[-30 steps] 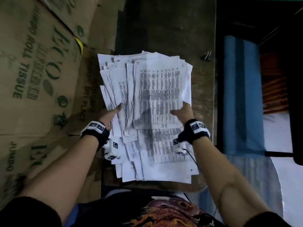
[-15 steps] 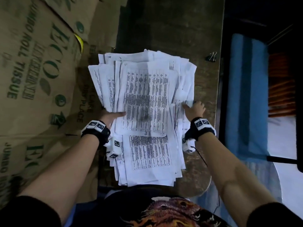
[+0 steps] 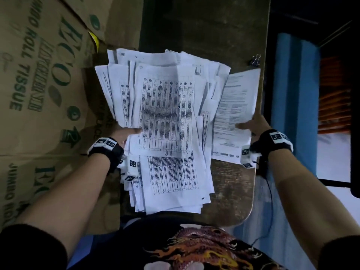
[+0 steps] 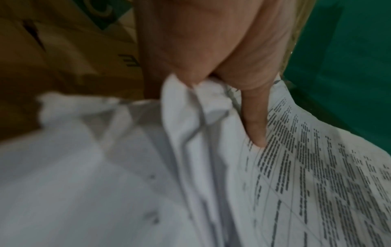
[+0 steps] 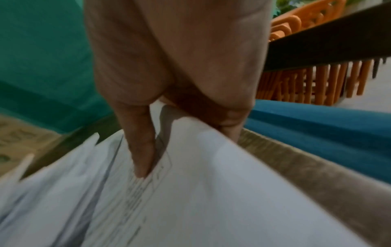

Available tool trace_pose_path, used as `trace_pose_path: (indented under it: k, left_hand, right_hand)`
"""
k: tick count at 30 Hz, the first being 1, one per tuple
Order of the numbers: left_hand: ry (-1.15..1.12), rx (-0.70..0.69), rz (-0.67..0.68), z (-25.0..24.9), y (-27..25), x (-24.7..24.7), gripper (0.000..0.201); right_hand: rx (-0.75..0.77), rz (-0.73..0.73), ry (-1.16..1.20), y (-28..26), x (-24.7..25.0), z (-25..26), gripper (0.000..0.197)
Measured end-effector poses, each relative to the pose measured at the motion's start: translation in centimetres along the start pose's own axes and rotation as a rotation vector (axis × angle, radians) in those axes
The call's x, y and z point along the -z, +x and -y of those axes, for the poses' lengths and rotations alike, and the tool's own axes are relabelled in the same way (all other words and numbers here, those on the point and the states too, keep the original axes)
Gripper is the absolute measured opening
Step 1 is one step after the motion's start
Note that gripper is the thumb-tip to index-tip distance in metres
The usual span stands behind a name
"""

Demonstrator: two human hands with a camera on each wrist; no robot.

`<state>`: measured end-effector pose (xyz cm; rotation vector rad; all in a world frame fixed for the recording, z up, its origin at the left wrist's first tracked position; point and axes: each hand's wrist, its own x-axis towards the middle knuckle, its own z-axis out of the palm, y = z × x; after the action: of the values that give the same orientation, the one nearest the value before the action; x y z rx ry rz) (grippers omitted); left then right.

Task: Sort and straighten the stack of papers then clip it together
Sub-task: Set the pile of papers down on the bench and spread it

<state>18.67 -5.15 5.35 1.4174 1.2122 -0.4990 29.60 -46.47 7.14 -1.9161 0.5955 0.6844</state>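
Note:
A messy stack of printed white papers [image 3: 165, 117] lies fanned out on a narrow wooden table [image 3: 229, 191]. My left hand [image 3: 126, 131] grips the stack's left edge, thumb [image 4: 256, 127] on the top printed sheet and fingers hidden beneath. My right hand [image 3: 251, 125] pinches a separate sheet [image 3: 235, 114], or a few, pulled off to the right of the stack, thumb [image 5: 141, 150] on top and fingers under its edge. A small black binder clip [image 3: 256, 59] lies at the table's far right edge, apart from both hands.
Large brown cardboard boxes [image 3: 39, 94] printed with green lettering stand against the table's left side. To the right of the table edge is blue fabric [image 3: 292, 114] and orange chairs [image 3: 335, 94] beyond. My torso is close against the near table edge.
My right hand has drawn a sheet out of the stack's right side and swung it rightwards. The left hand has kept its hold on the left edge while the stack shifted slightly.

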Motion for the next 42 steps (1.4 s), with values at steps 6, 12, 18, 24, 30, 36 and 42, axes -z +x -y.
trace_pose_path:
  k: [6, 12, 18, 24, 30, 36, 42]
  left_hand:
    - [0.007, -0.105, -0.099, 1.0, 1.7, 0.0, 0.132]
    - [0.072, -0.167, -0.128, -0.6, -1.4, -1.0, 0.064]
    - [0.195, -0.217, -0.100, -0.6, -2.9, -1.5, 0.080]
    - [0.213, -0.211, -0.034, 0.4, -3.6, -2.2, 0.058]
    - [-0.080, -0.134, 0.025, 0.9, -3.2, -2.7, 0.075]
    - [0.046, -0.194, -0.022, 1.3, -2.4, -3.0, 0.087]
    - [-0.065, -0.166, 0.001, 1.2, -0.9, -2.4, 0.074]
  right_hand:
    - [0.050, -0.168, -0.210, -2.0, -0.8, 0.0, 0.043]
    - [0.347, -0.450, -0.353, -8.6, 3.3, 2.5, 0.033]
    - [0.476, -0.327, -0.149, -16.1, 4.5, 3.5, 0.025]
    - [0.342, -0.112, -0.210, -11.3, -4.6, 1.3, 0.030]
    - [0.251, -0.114, -0.380, -6.7, -11.6, -0.5, 0.048]
    - [0.208, -0.002, -0.490, -5.9, -14.3, 0.0, 0.057]
    - [-0.125, -0.106, -0.596, -5.0, -10.1, 1.1, 0.115]
